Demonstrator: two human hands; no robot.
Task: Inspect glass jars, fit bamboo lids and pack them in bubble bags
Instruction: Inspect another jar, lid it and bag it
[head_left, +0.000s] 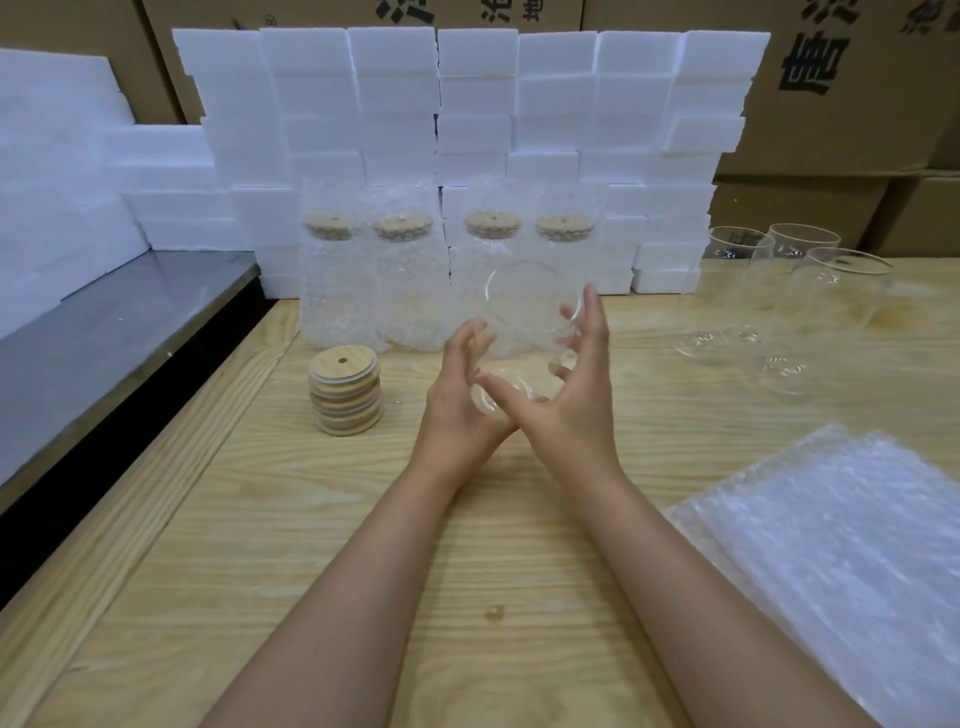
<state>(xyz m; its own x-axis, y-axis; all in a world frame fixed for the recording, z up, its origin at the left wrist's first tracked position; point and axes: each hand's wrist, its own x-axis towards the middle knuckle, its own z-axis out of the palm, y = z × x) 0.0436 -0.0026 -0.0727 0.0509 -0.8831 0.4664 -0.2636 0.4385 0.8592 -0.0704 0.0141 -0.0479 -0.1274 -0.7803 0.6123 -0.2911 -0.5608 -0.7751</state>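
Observation:
A clear glass jar (524, 332) with no lid is held up over the wooden table (322, 519), tilted so its open mouth faces away from me. My left hand (460, 395) cups its left side and base. My right hand (569, 395) holds its right side, with fingers up along the rim. A stack of bamboo lids (345, 389) stands on the table to the left of my hands. Several lidded jars in bubble bags (332, 280) stand in a row behind. A pile of flat bubble bags (841, 551) lies at the right front.
Three bare glass jars (826, 312) stand at the back right of the table. White foam blocks (467, 130) are stacked like a wall behind the packed jars, with cardboard boxes (857, 78) beyond. A grey metal surface (114, 332) adjoins the table on the left.

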